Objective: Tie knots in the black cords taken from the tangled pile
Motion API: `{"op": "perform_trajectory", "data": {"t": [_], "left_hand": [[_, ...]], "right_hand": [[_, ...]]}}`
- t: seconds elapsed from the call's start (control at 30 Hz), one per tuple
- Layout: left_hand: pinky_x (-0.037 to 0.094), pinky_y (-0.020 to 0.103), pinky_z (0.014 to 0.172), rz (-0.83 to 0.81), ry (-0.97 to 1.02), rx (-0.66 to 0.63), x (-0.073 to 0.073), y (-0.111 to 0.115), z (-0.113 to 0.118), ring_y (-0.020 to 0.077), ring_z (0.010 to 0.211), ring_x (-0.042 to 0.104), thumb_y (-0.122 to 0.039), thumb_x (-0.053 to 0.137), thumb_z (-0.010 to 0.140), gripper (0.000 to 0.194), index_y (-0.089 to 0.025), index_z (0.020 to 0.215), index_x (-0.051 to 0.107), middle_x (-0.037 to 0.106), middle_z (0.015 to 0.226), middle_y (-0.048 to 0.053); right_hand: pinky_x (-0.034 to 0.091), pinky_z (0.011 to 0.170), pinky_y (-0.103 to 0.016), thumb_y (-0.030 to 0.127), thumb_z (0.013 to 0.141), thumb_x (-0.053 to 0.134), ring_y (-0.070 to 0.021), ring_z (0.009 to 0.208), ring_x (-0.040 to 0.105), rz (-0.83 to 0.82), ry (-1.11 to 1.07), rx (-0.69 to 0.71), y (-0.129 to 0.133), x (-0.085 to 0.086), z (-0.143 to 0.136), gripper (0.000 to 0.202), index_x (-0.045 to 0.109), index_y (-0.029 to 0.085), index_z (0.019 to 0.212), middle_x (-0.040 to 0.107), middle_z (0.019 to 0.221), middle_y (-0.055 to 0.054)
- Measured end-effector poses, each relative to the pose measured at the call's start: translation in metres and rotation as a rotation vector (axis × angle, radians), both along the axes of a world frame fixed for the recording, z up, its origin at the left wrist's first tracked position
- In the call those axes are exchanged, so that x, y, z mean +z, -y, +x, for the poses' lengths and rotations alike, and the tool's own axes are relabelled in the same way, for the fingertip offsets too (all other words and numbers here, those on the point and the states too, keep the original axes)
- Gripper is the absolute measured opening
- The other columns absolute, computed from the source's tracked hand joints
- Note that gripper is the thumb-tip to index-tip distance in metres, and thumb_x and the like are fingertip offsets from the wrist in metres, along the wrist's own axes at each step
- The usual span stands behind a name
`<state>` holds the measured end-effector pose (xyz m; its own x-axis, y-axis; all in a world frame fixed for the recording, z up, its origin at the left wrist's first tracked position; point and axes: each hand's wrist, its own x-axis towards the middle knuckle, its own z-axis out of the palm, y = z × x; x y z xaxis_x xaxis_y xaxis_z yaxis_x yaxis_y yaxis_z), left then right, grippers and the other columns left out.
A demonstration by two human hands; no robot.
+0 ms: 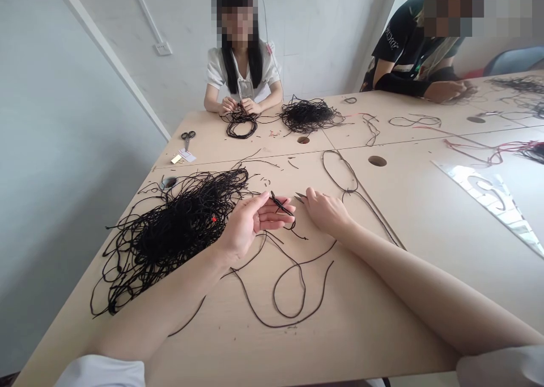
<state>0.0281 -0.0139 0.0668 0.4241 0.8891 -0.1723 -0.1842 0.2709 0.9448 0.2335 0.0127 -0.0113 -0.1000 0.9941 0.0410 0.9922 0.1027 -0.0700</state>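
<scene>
Palm up over the middle of the table, my left hand [250,222] holds a knotted piece of black cord [281,204] between thumb and fingers. Just to its right, my right hand [326,210] is closed around a dark tool with pointed metal tips [301,196], its handles hidden in the palm. The tips point toward the cord without touching it. Loose black cord [293,319] curls on the table below my hands. A large tangled pile of black cords [174,228] lies left of my left hand.
Across the table [272,358] a person [242,75] handles black cord beside another cord pile [308,115]. Black-handled scissors [187,137] lie at the back left. A second person [408,52] leans on the table at the right, beyond a clear triangular sheet [497,203].
</scene>
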Motion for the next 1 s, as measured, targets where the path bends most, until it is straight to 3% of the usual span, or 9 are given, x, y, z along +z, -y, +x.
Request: {"op": "perform_trajectory", "data": {"t": [0.13,0.27,0.4,0.47,0.57,0.7,0.8,0.9,1.0], "left_hand": [[0.056,0.024,0.072,0.025,-0.016,-0.021,0.003,0.002,0.0,0.0205,0.084,0.073,-0.046,0.059,0.088,0.038,-0.012,0.099,0.072,0.075,0.098,0.013],[0.055,0.022,0.076,0.028,-0.066,-0.041,0.005,0.003,-0.001,0.0184,0.088,0.072,-0.033,0.07,0.082,0.027,-0.014,0.1,0.073,0.075,0.1,0.01],[0.054,0.021,0.074,0.023,-0.077,-0.066,0.005,0.002,-0.001,0.0162,0.085,0.071,-0.031,0.068,0.083,0.024,-0.016,0.1,0.073,0.074,0.101,0.009],[0.053,0.021,0.068,0.04,-0.11,-0.096,0.005,0.0,-0.002,0.0147,0.078,0.07,-0.034,0.067,0.084,0.025,-0.016,0.101,0.073,0.074,0.098,0.009],[0.05,0.021,0.062,0.091,-0.205,-0.178,0.008,-0.003,-0.004,0.0132,0.072,0.065,-0.035,0.064,0.085,0.026,-0.016,0.098,0.075,0.073,0.094,0.01],[0.047,0.022,0.07,0.241,-0.321,-0.313,0.015,-0.005,-0.009,0.0159,0.082,0.061,-0.029,0.059,0.085,0.021,-0.017,0.083,0.077,0.071,0.088,0.008],[0.045,0.025,0.076,0.321,-0.372,-0.365,0.021,-0.007,-0.012,0.0177,0.079,0.057,-0.027,0.056,0.083,0.023,-0.019,0.07,0.073,0.066,0.077,0.006],[0.045,0.028,0.074,0.343,-0.353,-0.374,0.025,-0.009,-0.014,0.0181,0.073,0.052,-0.028,0.052,0.082,0.025,-0.019,0.065,0.067,0.06,0.071,0.005],[0.044,0.03,0.075,0.407,-0.301,-0.387,0.031,-0.009,-0.018,0.0189,0.072,0.051,-0.026,0.049,0.08,0.023,-0.019,0.062,0.062,0.056,0.067,0.005]], "right_hand": [[0.031,0.054,-0.03,0.036,0.103,0.026,-0.0264,0.08,0.067,0.029,-0.007,0.01,0.0,-0.003,0.0,0.029,0.047,0.017,0.099,0.067,0.089,-0.011],[0.03,0.053,-0.029,0.036,0.102,0.029,-0.0247,0.082,0.065,0.072,-0.021,0.006,0.001,-0.005,0.0,0.028,0.05,0.017,0.1,0.065,0.092,-0.009],[0.034,0.059,-0.029,0.036,0.101,0.033,-0.0246,0.088,0.062,0.153,-0.046,0.026,0.0,-0.006,0.002,0.029,0.054,0.015,0.1,0.062,0.095,-0.011],[0.037,0.064,-0.03,0.032,0.1,0.033,-0.0235,0.088,0.06,0.186,-0.135,0.067,-0.002,-0.001,0.005,0.029,0.057,0.015,0.097,0.062,0.097,-0.012],[0.042,0.072,-0.03,0.031,0.1,0.033,-0.0198,0.088,0.059,0.173,-0.493,0.147,-0.002,0.017,0.01,0.032,0.062,0.018,0.095,0.062,0.102,-0.009],[0.043,0.091,-0.034,0.041,0.1,0.035,-0.0198,0.106,0.057,-0.031,-1.048,0.232,0.007,0.054,0.013,0.037,0.064,0.022,0.109,0.062,0.118,-0.007],[0.038,0.102,-0.041,0.048,0.098,0.036,-0.0216,0.118,0.054,-0.287,-1.232,0.309,0.019,0.075,0.012,0.041,0.063,0.026,0.12,0.06,0.129,-0.005],[0.035,0.106,-0.043,0.048,0.098,0.036,-0.0218,0.119,0.054,-0.499,-1.304,0.439,0.025,0.082,0.009,0.043,0.065,0.023,0.119,0.064,0.125,-0.006],[0.036,0.106,-0.043,0.047,0.097,0.04,-0.0217,0.119,0.053,-0.593,-1.256,0.495,0.023,0.075,0.007,0.041,0.064,0.022,0.119,0.064,0.124,-0.006]]}}
